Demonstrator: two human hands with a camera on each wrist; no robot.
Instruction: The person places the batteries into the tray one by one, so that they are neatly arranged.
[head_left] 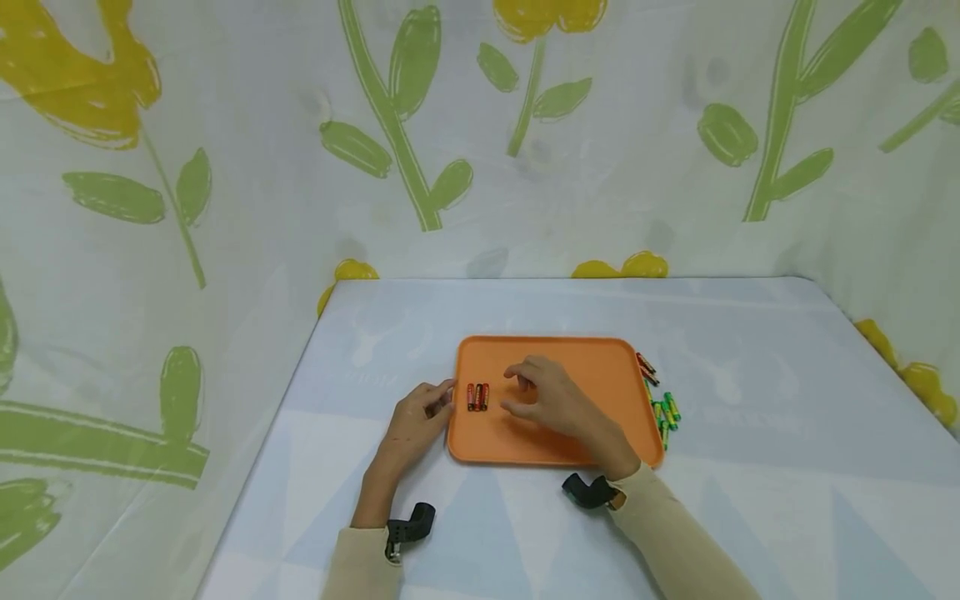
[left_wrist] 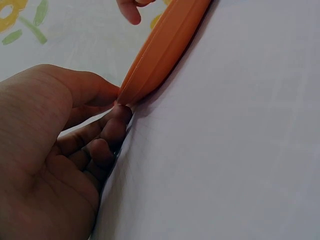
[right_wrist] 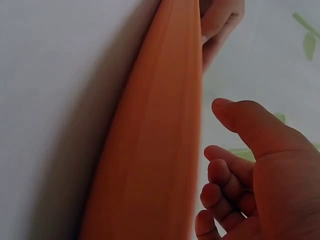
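An orange tray [head_left: 555, 442] lies on the table. Three red-and-black batteries [head_left: 477, 397] stand in a row, side by side, near its left end. My left hand [head_left: 416, 421] is at the tray's left edge; in the left wrist view its thumb and fingertips [left_wrist: 119, 111] pinch the rim corner. Over the middle of the tray is my right hand [head_left: 551, 400], just right of the batteries, thumb and forefinger apart and nothing between them. The right wrist view shows its fingers [right_wrist: 227, 172] loosely bent beyond the tray's side wall [right_wrist: 155, 130]; the batteries are hidden there.
Several green-and-yellow batteries [head_left: 672, 406] lie loose on the table against the tray's right side. A couple of red-and-black batteries [head_left: 647, 364] lie at its upper right corner. The pale patterned tablecloth [head_left: 750, 500] reaches back to a flower-print curtain [head_left: 600, 192].
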